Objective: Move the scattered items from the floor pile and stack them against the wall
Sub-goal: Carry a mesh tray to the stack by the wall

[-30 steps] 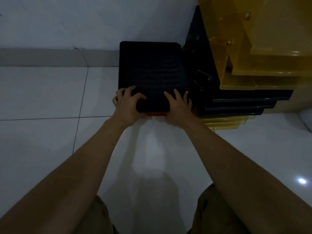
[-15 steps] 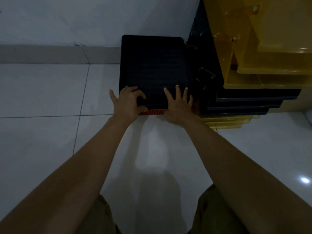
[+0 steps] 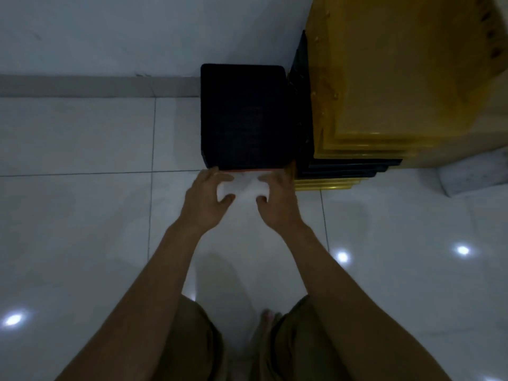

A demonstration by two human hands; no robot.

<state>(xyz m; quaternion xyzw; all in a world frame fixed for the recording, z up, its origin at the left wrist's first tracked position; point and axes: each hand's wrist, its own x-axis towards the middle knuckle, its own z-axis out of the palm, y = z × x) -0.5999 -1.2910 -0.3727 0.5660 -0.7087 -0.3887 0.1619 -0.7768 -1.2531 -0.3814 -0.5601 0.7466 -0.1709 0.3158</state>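
From the head view, my left hand [image 3: 207,196] and right hand [image 3: 276,195] hang just in front of the black stack [image 3: 243,116], fingers loosely curled with nothing in either grip. I judge the hands sit here because the stack's near edge is where I would square it up; whether a fingertip touches that edge I cannot tell.

The stack stands on the floor [image 3: 82,215] with its far side against the wall [image 3: 137,31], which keeps it out of the way and braced. Its top looks matte, flat and dark, a rectangle with rounded corners, and a thin orange strip [image 3: 247,170] shows at its base. Just beside it on the right rises a taller pile of trays [image 3: 384,78], translucent yellow plastic over black ones, their edges stepped. The floor is glossy pale tile, throwing back ceiling lights.
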